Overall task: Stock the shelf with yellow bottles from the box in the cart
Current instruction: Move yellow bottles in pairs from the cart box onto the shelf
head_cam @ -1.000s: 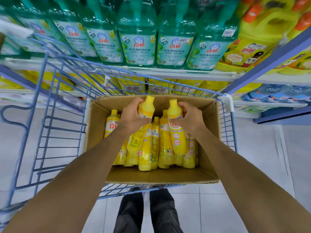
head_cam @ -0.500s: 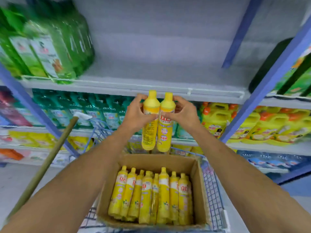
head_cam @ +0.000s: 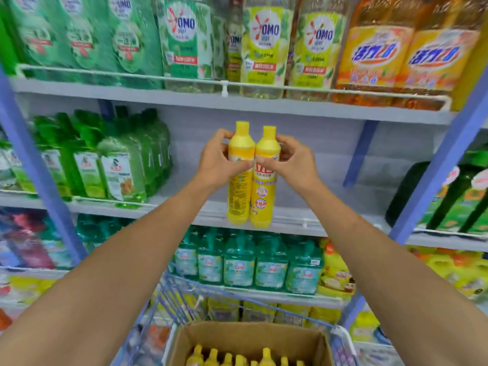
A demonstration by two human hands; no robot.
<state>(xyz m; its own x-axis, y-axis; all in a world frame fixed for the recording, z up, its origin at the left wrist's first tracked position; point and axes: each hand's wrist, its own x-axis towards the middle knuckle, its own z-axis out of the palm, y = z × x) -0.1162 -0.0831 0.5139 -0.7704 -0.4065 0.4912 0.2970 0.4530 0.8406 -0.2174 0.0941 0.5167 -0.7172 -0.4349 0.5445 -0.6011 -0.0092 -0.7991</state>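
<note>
Before the bare middle shelf [head_cam: 303, 207], the left hand [head_cam: 217, 161] and right hand [head_cam: 294, 162] each grip an upright yellow detergent bottle [head_cam: 239, 175], [head_cam: 264, 180], pressed together, apparently mid-carry; next, set both down behind the shelf's rail.

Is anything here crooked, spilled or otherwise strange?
Nothing is spilled. The yellow plastic bottle in the left hand shows its small-print back label; the second yellow bottle, in the right hand, shows its red logo: they face opposite ways.

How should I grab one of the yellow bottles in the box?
Pinch the neck just under the cap of a boxed yellow bottle, reaching straight down from above. They stand caps-up, packed tight in the cardboard box, so only their tops show.
</note>
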